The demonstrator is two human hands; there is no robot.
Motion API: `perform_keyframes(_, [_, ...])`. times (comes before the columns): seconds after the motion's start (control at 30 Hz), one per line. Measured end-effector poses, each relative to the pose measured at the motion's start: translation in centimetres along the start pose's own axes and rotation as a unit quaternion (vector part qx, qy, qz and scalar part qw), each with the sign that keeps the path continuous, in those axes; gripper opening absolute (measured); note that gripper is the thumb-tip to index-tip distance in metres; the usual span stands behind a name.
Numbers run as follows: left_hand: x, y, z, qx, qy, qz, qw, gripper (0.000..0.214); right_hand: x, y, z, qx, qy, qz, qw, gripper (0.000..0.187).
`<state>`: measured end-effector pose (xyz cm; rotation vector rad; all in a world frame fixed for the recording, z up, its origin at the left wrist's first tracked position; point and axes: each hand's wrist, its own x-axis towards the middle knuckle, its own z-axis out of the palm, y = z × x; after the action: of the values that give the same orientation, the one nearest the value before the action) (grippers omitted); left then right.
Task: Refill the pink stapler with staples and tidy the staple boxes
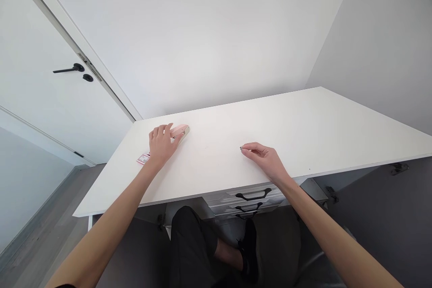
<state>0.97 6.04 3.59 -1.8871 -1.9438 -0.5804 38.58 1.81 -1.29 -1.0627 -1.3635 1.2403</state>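
A pale pink and cream stapler (185,129) lies on the white tabletop, left of the middle. My left hand (162,141) is wrapped over its rear part, with the thumb along its near side, so much of the stapler is hidden. Partly beneath my left wrist is a small red-and-white packet (143,159) with a printed label. Further right, my right hand (265,157) pinches a tiny silvery strip of staples (241,148) between thumb and fingertips, just above the tabletop; it is too small to make out in detail.
The white tabletop (337,130) runs back to a plain wall. Below its front edge are drawers with black handles (254,194) and open cabinet doors (381,207). My leg (191,243) is under the tabletop. A white door with a black handle (69,69) stands at left.
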Motion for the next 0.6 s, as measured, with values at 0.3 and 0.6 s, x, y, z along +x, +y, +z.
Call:
perform_keyframes(0.3, [-6.3,-5.0,-3.8,0.009,-0.071,-0.153,0.986,0.102,-0.1,0.0,0.0,-0.009,-0.006,0.002,1.000,0.036])
perform_keyframes(0.6, [-10.3,-6.2,-6.1,-0.004,-0.068,-0.142,0.988,0.079,-0.3,0.1,0.0,-0.015,-0.007,0.004,1.000,0.036])
